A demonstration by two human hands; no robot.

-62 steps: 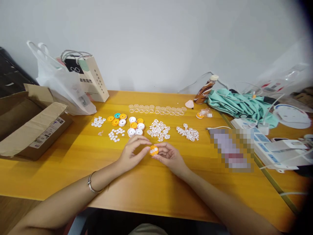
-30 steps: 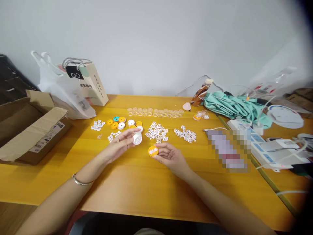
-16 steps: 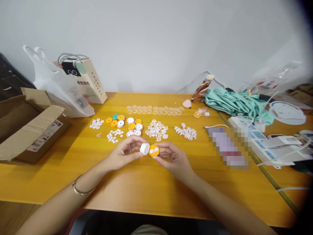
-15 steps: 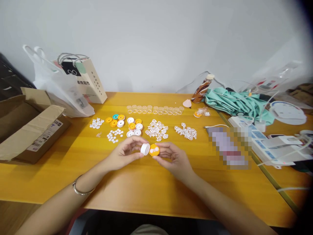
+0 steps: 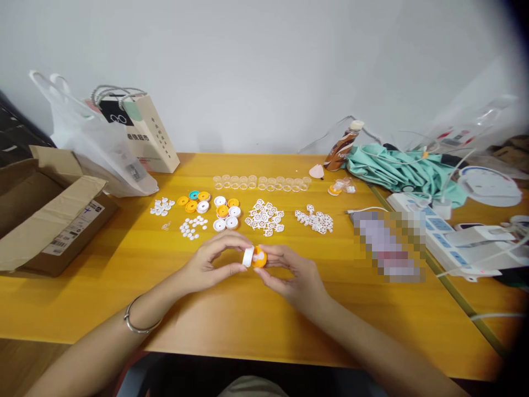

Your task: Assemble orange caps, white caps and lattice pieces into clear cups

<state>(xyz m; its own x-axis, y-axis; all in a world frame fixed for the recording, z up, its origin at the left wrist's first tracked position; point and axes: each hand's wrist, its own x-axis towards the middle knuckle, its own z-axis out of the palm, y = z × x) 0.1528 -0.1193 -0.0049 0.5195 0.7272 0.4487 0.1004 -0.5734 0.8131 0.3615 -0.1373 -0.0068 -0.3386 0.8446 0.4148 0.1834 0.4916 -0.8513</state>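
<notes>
Between thumb and fingers, my left hand grips a round white cap, turned on edge toward the right. My right hand pinches an orange round piece with pale whitish parts on its face. The two pieces meet or nearly meet above the table; whether they are joined I cannot tell. Just beyond my hands lie orange, white and teal round caps, small white discs, and a pile of white gear-like pieces.
Clear cups stand in a row farther back, with a second pile of white pieces at right. A cardboard box and bags occupy the left. A bottle, green cloth and power strip are on the right.
The white cap has turned more edge-on and shifted slightly right. The orange piece has tilted toward it, and the gap between them has closed up. Both hands keep their hold.
</notes>
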